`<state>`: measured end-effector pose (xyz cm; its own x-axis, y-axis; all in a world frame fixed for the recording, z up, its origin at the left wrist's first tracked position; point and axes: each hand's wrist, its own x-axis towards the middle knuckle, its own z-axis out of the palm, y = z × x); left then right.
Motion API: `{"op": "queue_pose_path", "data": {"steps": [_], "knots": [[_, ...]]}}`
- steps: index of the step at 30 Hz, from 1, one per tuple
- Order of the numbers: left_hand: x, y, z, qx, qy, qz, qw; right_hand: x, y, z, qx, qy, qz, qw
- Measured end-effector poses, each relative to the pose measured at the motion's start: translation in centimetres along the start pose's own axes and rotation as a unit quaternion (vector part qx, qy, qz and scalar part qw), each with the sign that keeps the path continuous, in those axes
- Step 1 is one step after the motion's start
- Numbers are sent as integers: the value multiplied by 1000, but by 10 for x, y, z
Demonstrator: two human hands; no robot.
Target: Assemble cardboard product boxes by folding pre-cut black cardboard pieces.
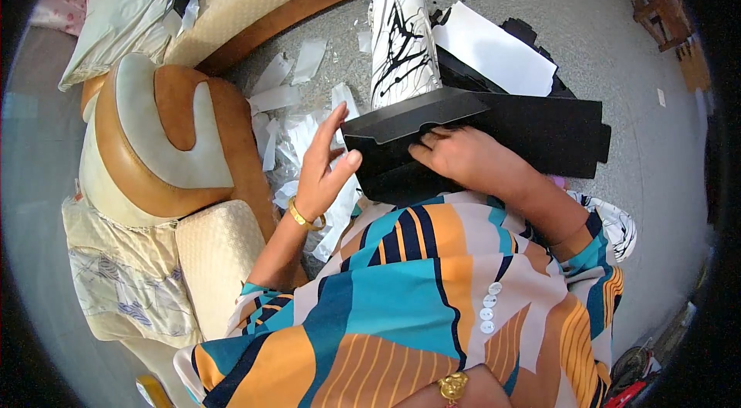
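Observation:
A black cardboard box (540,130), partly folded, lies across my lap with its long flap raised and its hollow side toward me. At the box's left end is my left hand (324,165), fingers spread and thumb pointing at the edge; it grips nothing, and whether it touches the card I cannot tell. My right hand (467,157) reaches into the hollow from the right. Its bent fingers hold the inner edge of the box near a small notch, and some fingertips are hidden behind the card.
Beyond the box lie more black card pieces (471,72) and a white sheet (494,49). My patterned trouser leg (401,45) stretches out ahead. Clear plastic scraps (297,130) litter the floor at left, beside a tan and cream sofa (166,130). Wooden furniture (656,10) stands far right.

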<state>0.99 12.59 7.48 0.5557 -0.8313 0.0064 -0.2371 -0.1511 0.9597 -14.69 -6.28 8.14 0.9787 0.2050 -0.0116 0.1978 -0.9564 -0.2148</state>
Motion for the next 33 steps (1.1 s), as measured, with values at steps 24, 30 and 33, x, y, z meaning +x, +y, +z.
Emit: {"op": "queue_pose_path", "data": {"steps": [24, 30, 33], "knots": [[18, -12, 5, -150, -64, -51, 985, 1, -19, -6, 164, 84, 89, 979], [4, 5, 32, -158, -15, -18, 987, 7, -12, 1, 201, 227, 197, 932], [13, 0, 39, -160, -4, -30, 987, 10, -14, 2, 193, 244, 194, 930]]}}
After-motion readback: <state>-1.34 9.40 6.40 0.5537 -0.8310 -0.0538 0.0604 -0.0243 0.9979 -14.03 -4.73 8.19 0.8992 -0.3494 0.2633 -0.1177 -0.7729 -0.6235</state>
